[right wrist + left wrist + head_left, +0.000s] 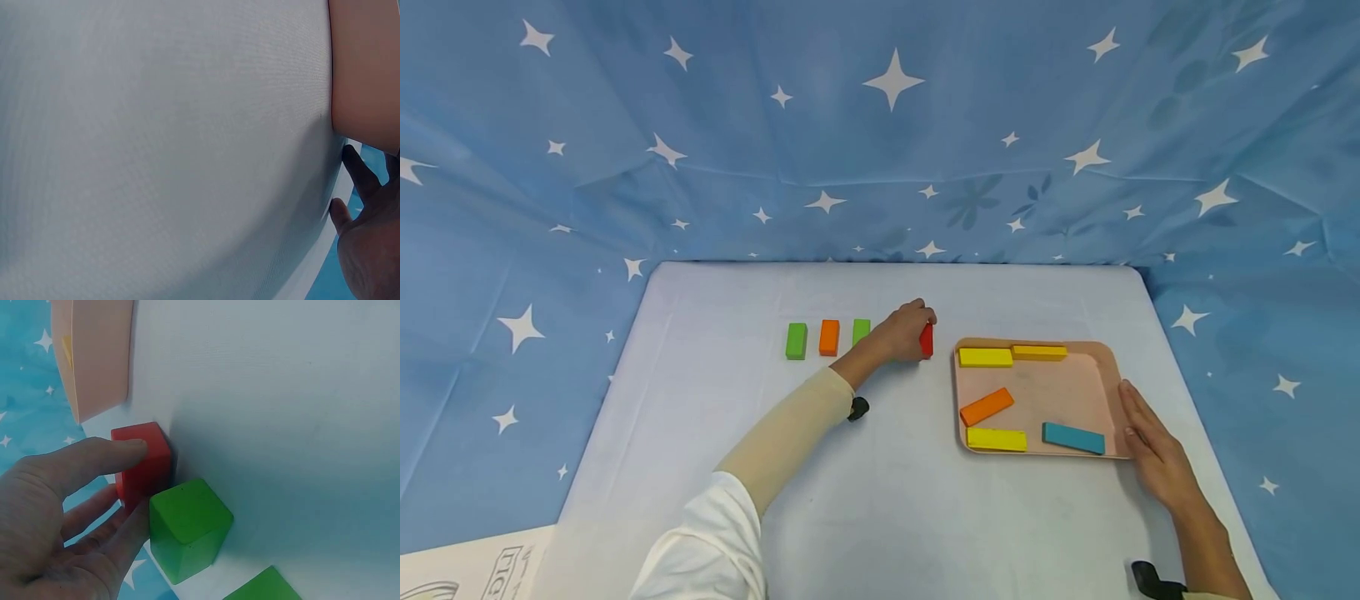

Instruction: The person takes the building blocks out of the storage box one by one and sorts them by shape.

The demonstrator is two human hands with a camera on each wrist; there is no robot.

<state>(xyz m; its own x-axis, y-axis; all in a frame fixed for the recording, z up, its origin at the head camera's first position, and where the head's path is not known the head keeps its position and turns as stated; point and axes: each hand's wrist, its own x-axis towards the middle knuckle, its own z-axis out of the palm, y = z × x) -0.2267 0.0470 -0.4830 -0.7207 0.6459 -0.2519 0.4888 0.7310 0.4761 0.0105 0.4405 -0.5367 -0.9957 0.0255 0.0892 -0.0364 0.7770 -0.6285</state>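
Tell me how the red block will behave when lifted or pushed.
The red block looks stiff, with straight, clean edges, so the left hand probably won't deform it. Its flat faces suggest sliding rather than rolling if pushed. Its smooth surface may be slightly slippery.

I log the head view above, facing forward-down. Wrist views sit close; head and left share the red block (147, 478).
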